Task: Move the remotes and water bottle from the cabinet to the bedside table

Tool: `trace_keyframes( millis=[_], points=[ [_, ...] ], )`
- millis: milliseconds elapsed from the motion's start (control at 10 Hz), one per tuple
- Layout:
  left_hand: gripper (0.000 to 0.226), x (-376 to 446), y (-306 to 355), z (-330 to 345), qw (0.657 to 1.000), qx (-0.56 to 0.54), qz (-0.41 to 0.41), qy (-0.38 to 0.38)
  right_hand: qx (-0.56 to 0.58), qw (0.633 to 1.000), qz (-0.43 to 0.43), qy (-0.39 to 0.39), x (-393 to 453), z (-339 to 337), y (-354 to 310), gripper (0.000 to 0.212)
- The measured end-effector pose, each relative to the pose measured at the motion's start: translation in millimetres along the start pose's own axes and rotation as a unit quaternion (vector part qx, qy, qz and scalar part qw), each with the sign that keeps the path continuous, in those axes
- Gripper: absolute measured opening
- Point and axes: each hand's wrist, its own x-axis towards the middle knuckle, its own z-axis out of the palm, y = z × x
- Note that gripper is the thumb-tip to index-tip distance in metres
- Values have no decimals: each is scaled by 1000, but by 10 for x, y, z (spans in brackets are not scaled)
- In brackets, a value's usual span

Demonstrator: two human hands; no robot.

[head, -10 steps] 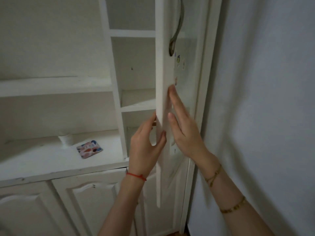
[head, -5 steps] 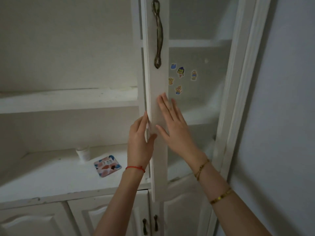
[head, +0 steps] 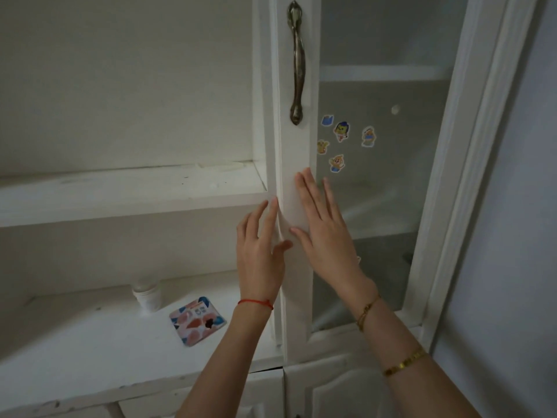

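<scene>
A white cabinet door [head: 297,182] with a glass pane and a bronze handle [head: 297,63] stands nearly flush with the cabinet frame. My right hand [head: 322,224] lies flat against the door's white stile, fingers spread. My left hand [head: 260,251] rests at the door's left edge, fingers extended and thumb touching the stile. Neither hand holds anything. No remotes and no water bottle are in view.
An open white shelf unit [head: 129,194] sits to the left. On its lower counter stand a small white jar [head: 147,295] and a colourful square packet [head: 197,319]. Stickers [head: 340,131] dot the glass pane. Lower cabinet doors [head: 337,393] are below; a grey wall [head: 512,236] is right.
The cabinet door has swung from edge-on and open to almost closed against the frame, with both hands pressing it. The view has shifted right and up.
</scene>
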Motion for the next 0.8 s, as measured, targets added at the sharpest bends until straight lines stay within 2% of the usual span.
trace_keyframes(
  millis=[300, 500, 800],
  points=[
    [80, 11, -31, 38, 1000, -12, 0, -6, -29, 999, -7, 29, 27, 7, -24, 90],
    [75, 10, -55, -51, 998, -27, 31, -39, 6, 1000, 7, 14, -6, -27, -71, 88],
    [63, -129, -231, -388, 992, -25, 86, -93, 8, 998, 53, 26, -282, -69, -183, 72]
  ],
)
